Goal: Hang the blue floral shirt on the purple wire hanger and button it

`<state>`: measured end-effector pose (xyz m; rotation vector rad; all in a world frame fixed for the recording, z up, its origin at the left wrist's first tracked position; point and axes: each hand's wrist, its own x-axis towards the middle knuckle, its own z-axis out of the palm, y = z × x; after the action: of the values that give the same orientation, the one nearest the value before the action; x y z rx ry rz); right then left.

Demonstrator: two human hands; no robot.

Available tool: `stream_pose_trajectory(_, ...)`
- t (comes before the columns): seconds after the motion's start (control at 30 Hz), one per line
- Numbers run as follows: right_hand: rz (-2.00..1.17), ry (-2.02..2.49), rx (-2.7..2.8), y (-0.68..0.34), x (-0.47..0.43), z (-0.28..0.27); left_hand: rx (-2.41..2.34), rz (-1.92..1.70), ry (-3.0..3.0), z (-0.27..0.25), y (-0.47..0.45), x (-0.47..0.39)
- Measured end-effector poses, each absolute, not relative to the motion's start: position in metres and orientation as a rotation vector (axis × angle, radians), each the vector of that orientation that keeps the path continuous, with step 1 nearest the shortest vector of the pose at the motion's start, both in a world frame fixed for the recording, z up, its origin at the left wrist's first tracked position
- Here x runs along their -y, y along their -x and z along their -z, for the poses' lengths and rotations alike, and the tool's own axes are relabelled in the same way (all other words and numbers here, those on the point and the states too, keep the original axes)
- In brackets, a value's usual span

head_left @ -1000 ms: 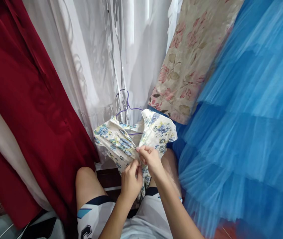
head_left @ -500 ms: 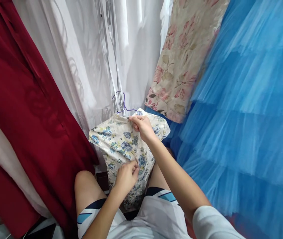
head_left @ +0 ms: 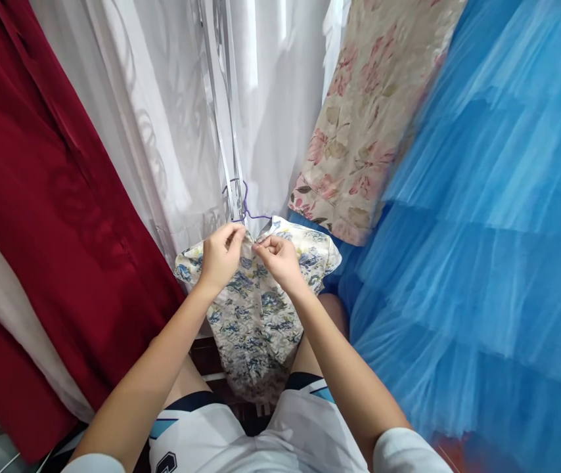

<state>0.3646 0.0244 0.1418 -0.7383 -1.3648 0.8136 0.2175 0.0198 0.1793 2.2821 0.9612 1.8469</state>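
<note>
A white dress with blue and yellow flowers (head_left: 255, 328) hangs before me on a purple hanger (head_left: 247, 200), its lower part between my knees. My left hand (head_left: 222, 257) pinches the neckline edge left of the middle. Close beside it, my right hand (head_left: 280, 259) pinches the other side of the same opening. The fingertips of both hands almost meet at the top of the dress. Whatever small fastener may lie between them is too small to make out.
White ribbons (head_left: 231, 118) run down to the hanger in front of a white curtain (head_left: 162, 85). Dark red cloth (head_left: 64, 217) hangs at the left. To the right are a beige cloth with pink flowers (head_left: 354, 131) and a tiered blue tulle skirt (head_left: 482, 230).
My left hand has moved up from the middle of the dress to the neckline. The right hand has stayed near the neckline, slightly lower. The dress front now hangs straighter.
</note>
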Motion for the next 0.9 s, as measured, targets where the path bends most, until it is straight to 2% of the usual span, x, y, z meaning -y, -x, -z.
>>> stream_pose_trajectory(0.17, -0.871, 0.802, 1.400, -0.364, -0.015, -0.117, -1.038, -2.213, -1.797, -0.182, -0.159, -0.057)
stream_pose_trajectory(0.27, -0.916, 0.805, 1.441, -0.359, -0.003, -0.109, -1.197, -2.274, -1.277, -0.153, -0.113, -0.085)
stream_pose_trajectory(0.37, -0.961, 0.817, 1.458, -0.350, 0.003, -0.103, -1.226, -2.123, -0.831, -0.099, -0.094, -0.095)
stream_pose_trajectory(0.5, -0.967, 0.853, 1.357, -0.357, 0.003, -0.085, -1.208, -1.787, -0.783, -0.023, -0.116, -0.079)
stream_pose_trajectory(0.6, -0.884, 0.899, 1.122, -0.385, 0.004, -0.060, -1.086, -1.598, -0.848, 0.006, -0.149, -0.060)
stream_pose_trajectory(0.7, -0.760, 0.903, 0.788, -0.420, 0.006, -0.025, -0.931, -1.527, -0.918, 0.002, -0.185, -0.040)
stream_pose_trajectory(0.8, -0.692, 0.913, 0.500, -0.443, 0.005, 0.009, -0.713, -1.492, -1.070, -0.024, -0.216, -0.019)
stream_pose_trajectory(0.9, -0.732, 0.973, 0.482, -0.448, 0.006, 0.029, -0.554, -1.461, -1.277, -0.052, -0.239, 0.005)
